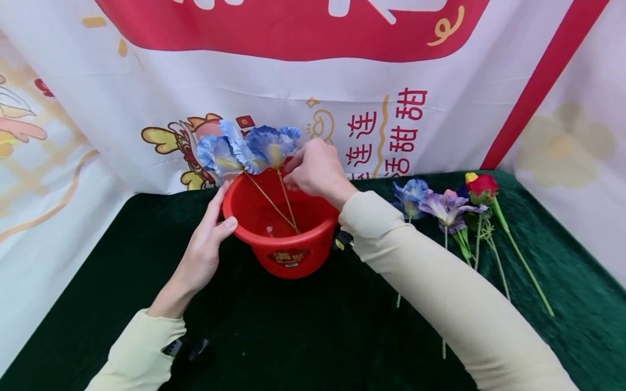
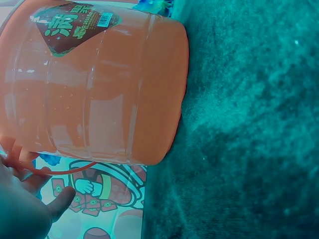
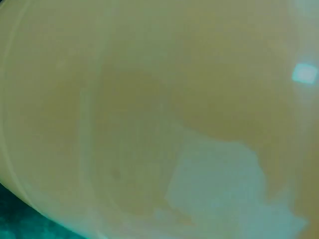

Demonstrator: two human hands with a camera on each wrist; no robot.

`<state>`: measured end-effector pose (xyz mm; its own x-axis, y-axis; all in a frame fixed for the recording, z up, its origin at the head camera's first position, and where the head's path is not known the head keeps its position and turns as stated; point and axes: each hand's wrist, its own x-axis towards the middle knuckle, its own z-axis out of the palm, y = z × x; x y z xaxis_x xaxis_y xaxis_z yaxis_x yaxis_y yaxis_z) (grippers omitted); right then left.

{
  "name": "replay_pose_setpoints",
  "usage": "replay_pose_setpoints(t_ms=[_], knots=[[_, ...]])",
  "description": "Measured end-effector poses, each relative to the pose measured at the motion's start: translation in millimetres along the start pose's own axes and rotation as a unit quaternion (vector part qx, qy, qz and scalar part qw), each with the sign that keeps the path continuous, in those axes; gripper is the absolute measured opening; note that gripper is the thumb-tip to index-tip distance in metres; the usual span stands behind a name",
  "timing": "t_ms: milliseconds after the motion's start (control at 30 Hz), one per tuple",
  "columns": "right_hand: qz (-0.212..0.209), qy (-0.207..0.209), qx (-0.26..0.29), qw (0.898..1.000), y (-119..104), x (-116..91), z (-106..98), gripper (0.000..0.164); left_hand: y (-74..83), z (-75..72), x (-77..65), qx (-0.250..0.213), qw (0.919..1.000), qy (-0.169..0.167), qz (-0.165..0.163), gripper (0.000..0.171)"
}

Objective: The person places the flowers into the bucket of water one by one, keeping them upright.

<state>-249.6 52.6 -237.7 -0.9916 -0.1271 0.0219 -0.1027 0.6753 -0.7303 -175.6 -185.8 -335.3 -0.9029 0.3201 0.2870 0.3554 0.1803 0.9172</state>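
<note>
Steadying the bucket (image 1: 286, 239): left hand (image 1: 205, 250) grips its left rim, thumb hooked over the edge, fingers down the outer wall. Bucket is red, upright on the green cloth (image 1: 303, 331), near the back edge, left of centre. The left wrist view shows its wall and label close up, with the palm at the lower corner.

Two blue flowers (image 1: 249, 149) stand in the bucket already, stems crossing down to the floor, heads leaning over the back-left rim.

Right hand (image 1: 315, 168) hangs over the back rim with fingers curled in, apparently pinching the top of one stem just under the heads; the exact contact is hidden behind the knuckles. The right wrist view is only a blurred bucket wall, so no help there.

Loose flowers (image 1: 450, 209) lie flat on the cloth toward the right back corner, well apart from the bucket: a blue one, a purple one, a red rose (image 1: 481, 185) and some greenery, stems pointing to the front edge.

Progress, as a judgement: two stems in, one being adjusted, at least three or four left on the cloth. Under halfway.
</note>
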Motion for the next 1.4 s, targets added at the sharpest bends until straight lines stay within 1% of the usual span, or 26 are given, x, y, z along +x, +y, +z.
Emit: replay_pose_setpoints(t_ms=[100, 233, 300, 400, 500, 600, 700, 867, 1033, 1167, 1400], knots=[[-0.007, 0.010, 0.009, 1.000, 0.3, -6.6, -11.1, 0.015, -0.6, 0.6, 2.3, 0.002, 1.0000, -0.003, -0.001, 0.065], [-0.023, 0.031, 0.054, 0.998, 6.2, -16.6, -25.9, 0.018, -1.0, 1.1, 3.7, 0.002, 1.0000, -0.003, 0.001, 0.065], [-0.028, 0.041, 0.086, 0.995, 11.8, -21.9, -32.4, 0.019, -1.0, 1.5, 4.1, 0.001, 1.0000, -0.004, 0.002, 0.065], [-0.037, 0.058, 0.123, 0.990, 22.2, -29.6, -39.8, 0.018, -0.9, 2.0, 3.9, 0.001, 1.0000, -0.004, 0.003, 0.064], [-0.038, 0.072, 0.150, 0.985, 35.0, -37.1, -45.6, 0.017, -1.2, 2.1, 2.7, 0.002, 1.0000, -0.002, 0.000, 0.065], [-0.036, 0.083, 0.183, 0.979, 49.7, -43.9, -51.1, 0.019, -1.5, 1.9, 1.6, 0.003, 1.0000, 0.000, -0.004, 0.065], [-0.029, 0.089, 0.205, 0.974, 63.8, -51.1, -58.7, 0.023, -2.2, 1.5, 1.2, 0.006, 1.0000, 0.002, -0.003, 0.065], [-0.012, 0.100, 0.214, 0.972, 85.3, -63.1, -71.0, 0.025, -1.7, 0.4, 0.8, 0.009, 0.9999, 0.004, -0.004, 0.065], [0.009, 0.117, 0.219, 0.969, 109.8, -71.9, -77.4, 0.030, 0.3, 0.2, 0.8, 0.009, 0.9999, 0.003, -0.007, 0.065], [0.031, 0.128, 0.208, 0.969, 129.8, -77.1, -80.7, 0.034, 0.4, 0.6, 1.0, 0.008, 0.9999, 0.002, -0.011, 0.065], [0.068, 0.149, 0.202, 0.966, 162.8, -81.2, -82.8, 0.036, 0.0, 0.6, 0.9, 0.006, 0.9999, 0.002, -0.010, 0.065]])
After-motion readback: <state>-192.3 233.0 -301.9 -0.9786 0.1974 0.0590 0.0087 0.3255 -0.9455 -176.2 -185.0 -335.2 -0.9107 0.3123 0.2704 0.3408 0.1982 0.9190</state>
